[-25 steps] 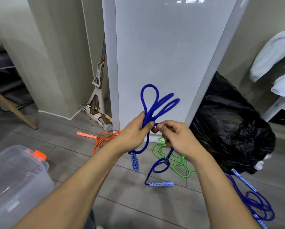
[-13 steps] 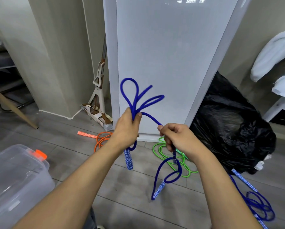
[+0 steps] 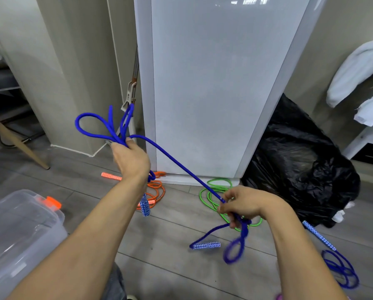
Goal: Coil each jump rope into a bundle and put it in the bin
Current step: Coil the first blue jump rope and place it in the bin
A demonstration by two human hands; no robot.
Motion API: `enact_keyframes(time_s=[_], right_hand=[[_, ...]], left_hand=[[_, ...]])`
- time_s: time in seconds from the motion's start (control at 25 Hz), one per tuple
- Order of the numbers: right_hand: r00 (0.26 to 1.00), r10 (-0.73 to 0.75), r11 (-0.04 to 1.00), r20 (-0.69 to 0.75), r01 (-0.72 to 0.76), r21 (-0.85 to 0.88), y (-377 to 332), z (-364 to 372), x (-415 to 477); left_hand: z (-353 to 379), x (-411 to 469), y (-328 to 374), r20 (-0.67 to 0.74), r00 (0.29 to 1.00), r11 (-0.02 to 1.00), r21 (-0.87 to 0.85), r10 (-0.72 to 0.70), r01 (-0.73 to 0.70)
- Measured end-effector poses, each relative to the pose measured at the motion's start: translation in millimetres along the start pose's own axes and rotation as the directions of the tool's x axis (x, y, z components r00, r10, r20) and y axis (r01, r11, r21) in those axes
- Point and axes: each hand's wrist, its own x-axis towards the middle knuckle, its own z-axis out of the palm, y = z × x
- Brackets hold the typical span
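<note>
My left hand (image 3: 131, 159) grips a bunch of loops of a blue jump rope (image 3: 170, 158), held up at mid left. One patterned blue handle (image 3: 145, 205) hangs below that wrist. The rope runs taut down to my right hand (image 3: 244, 205), which grips it lower right. Below this hand a small loop and the other handle (image 3: 206, 245) dangle, blurred. The clear plastic bin (image 3: 19, 232) with an orange latch stands at the lower left.
On the grey floor lie an orange rope (image 3: 157, 188), a green rope (image 3: 213, 192) and a second blue rope (image 3: 337, 267) at right. A white panel (image 3: 213, 83) leans ahead, a black rubbish bag (image 3: 300, 165) beside it. A mop stands left of the panel.
My hands have pulled apart: the left moved up and left with the loops, the right dropped down and right, drawing the rope taut between them.
</note>
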Motion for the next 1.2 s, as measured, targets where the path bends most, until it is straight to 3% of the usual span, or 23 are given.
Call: enact_keyframes(time_s=[0.12, 0.2, 0.24, 0.32, 0.4, 0.48, 0.52, 0.6, 0.72, 0.76, 0.84, 0.96, 1.04, 1.08, 1.12, 1.2], right_hand=[[0.956, 0.292, 0.933, -0.015, -0.288, -0.216, 3.4, -4.0, -5.8], [0.948, 0.301, 0.906, -0.105, -0.318, -0.280, 1.6, -8.0, -9.4], [0.959, 0.224, 0.930, -0.172, -0.263, -0.256, 2.1, -10.2, -7.8], [0.961, -0.001, 0.998, -0.277, -0.015, -0.056, 2.9, -15.5, -3.8], [0.925, -0.169, 0.955, -0.340, 0.238, 0.175, 5.5, -23.6, -3.7], [0.877, -0.196, 0.925, -0.439, 0.314, 0.212, 14.2, -31.2, -2.6], [0.839, -0.146, 0.955, -0.524, 0.258, 0.147, 22.6, -35.2, 0.7], [0.704, 0.071, 0.997, -0.707, -0.030, 0.069, 41.2, -39.4, 10.9], [0.486, 0.378, 0.910, -0.788, -0.351, 0.219, 52.1, -35.2, 13.1], [0.468, 0.419, 0.882, -0.778, -0.411, 0.228, 52.3, -33.4, 12.8], [0.499, 0.459, 0.836, -0.734, -0.523, 0.167, 55.2, -28.8, 13.8], [0.617, 0.499, 0.799, -0.609, -0.599, 0.047, 51.9, -25.3, 17.8], [0.726, 0.341, 0.901, -0.598, -0.433, -0.012, 42.2, -26.8, 25.5], [0.762, 0.193, 0.966, -0.618, -0.259, -0.018, 34.8, -26.4, 29.5], [0.770, 0.034, 0.999, -0.637, -0.035, 0.011, 24.6, -22.6, 29.6], [0.719, -0.224, 0.917, -0.658, 0.384, 0.107, -1.2, -9.6, 24.0]], left_hand=[[-4.2, 3.9, 4.9, -0.048, 0.999, 1.000, -0.022, -0.004, 0.003], [-5.1, 4.5, 5.0, -0.057, 0.998, 1.000, -0.019, -0.010, 0.009], [-5.5, 4.1, 5.8, -0.061, 0.998, 0.999, -0.024, -0.023, 0.021], [-6.8, 7.1, 5.8, -0.091, 0.995, 0.999, -0.027, -0.046, 0.043], [-8.7, 12.3, 5.5, -0.138, 0.986, 0.995, -0.043, -0.091, 0.086], [-10.8, 19.0, 4.8, -0.171, 0.973, 0.986, -0.082, -0.156, 0.144], [-11.0, 21.0, 4.4, -0.185, 0.966, 0.982, -0.092, -0.182, 0.167], [-10.2, 22.7, 4.7, -0.214, 0.959, 0.980, -0.103, -0.187, 0.168], [-10.0, 18.3, 8.7, -0.225, 0.959, 0.979, -0.146, -0.171, 0.140], [-11.0, 18.8, 8.9, -0.229, 0.959, 0.980, -0.151, -0.164, 0.131], [-11.6, 23.1, 5.7, -0.189, 0.969, 0.981, -0.142, -0.159, 0.133], [-1.8, 21.9, -2.4, 0.135, 0.981, 0.960, -0.225, -0.141, 0.169], [7.4, 7.9, -0.9, 0.378, 0.922, 0.949, -0.254, -0.081, 0.187], [10.4, -0.1, 0.1, 0.472, 0.880, 0.953, -0.236, -0.059, 0.191], [12.3, -8.1, 1.1, 0.552, 0.833, 0.959, -0.209, -0.048, 0.194], [14.4, -21.0, 0.1, 0.682, 0.729, 0.968, -0.139, -0.058, 0.207]])
